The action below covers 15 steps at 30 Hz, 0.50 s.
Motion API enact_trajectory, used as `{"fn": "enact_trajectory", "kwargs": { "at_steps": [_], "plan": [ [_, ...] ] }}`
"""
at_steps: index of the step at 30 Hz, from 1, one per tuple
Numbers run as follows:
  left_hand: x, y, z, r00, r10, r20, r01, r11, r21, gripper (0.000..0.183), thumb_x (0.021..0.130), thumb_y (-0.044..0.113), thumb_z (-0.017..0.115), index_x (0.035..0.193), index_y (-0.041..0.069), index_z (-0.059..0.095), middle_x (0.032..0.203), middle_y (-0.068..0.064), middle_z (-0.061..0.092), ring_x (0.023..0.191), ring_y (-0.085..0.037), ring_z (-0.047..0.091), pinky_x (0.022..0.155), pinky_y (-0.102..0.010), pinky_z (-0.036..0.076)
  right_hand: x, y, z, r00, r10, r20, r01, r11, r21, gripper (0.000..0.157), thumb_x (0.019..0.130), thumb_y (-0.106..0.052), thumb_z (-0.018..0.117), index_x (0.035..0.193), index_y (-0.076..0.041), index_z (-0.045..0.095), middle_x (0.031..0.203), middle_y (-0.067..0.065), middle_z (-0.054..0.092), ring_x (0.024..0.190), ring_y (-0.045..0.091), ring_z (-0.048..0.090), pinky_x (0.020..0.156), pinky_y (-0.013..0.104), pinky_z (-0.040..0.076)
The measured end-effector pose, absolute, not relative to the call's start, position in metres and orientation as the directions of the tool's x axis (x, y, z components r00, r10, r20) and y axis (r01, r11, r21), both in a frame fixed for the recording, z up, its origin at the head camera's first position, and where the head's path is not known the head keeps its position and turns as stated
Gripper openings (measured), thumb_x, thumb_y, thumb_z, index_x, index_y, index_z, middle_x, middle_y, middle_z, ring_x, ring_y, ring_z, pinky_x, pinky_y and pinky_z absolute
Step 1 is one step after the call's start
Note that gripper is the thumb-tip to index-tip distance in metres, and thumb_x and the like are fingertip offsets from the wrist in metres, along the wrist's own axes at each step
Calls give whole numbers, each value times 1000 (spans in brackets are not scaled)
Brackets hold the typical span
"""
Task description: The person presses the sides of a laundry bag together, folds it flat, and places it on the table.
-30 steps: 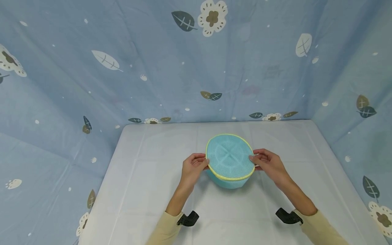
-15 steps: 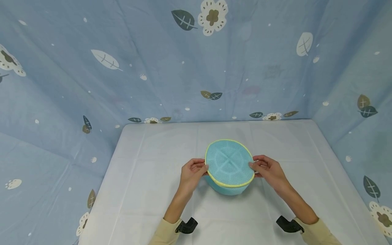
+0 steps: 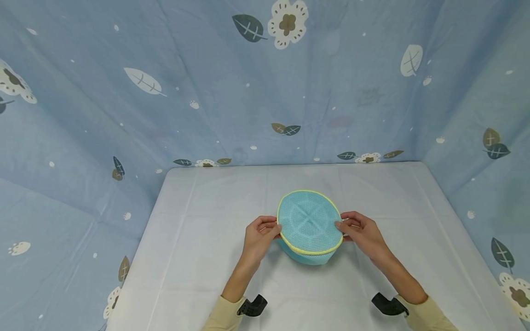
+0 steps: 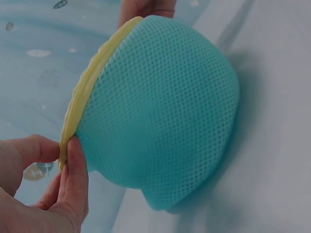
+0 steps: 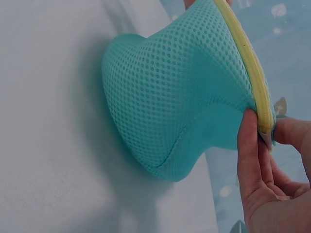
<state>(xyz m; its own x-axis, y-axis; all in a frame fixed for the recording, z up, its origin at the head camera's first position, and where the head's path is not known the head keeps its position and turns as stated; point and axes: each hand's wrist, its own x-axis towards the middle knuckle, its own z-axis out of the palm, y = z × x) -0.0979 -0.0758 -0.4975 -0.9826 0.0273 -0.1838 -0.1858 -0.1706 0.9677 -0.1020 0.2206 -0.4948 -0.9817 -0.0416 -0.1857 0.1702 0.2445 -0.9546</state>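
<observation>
A turquoise mesh laundry bag point(image 3: 309, 220) with a yellow zipper round its top edge stands over the white table, its flat round top facing up with a faint cross crease. On its left edge, my left hand point(image 3: 260, 234) pinches the yellow rim between thumb and fingers. My right hand point(image 3: 364, 233) pinches the opposite edge the same way. In the left wrist view the soft mesh side point(image 4: 160, 102) bulges below the zipper point(image 4: 92, 80). The side folds inward in the right wrist view, near the right fingertips point(image 5: 249, 121). The inside of the bag is hidden.
White cloth covers the table point(image 3: 207, 257). Blue curtains point(image 3: 215, 87) with leaf and flower prints hang behind it and along both sides. Each wrist carries a black camera mount point(image 3: 253, 305) at the beige sleeve.
Both hands have drawn the laundry bag a short way toward the person, mostly in the first half second. Their pinch on its two edges stays the same.
</observation>
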Motion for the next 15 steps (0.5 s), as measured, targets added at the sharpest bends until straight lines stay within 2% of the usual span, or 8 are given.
{"fn": "enact_trajectory", "kwargs": {
  "at_steps": [15],
  "plan": [
    [-98,-78,-513,-981,26,-192,-194,-143,971,28,92,-3,71,117,-11,61,96,-15,67,78,-15,68,75,-30,62,-102,218,-510,-981,-72,-181,162,213,-964,44,97,-20,74,127,8,57,98,16,64,80,14,70,72,32,62]
  ]
}}
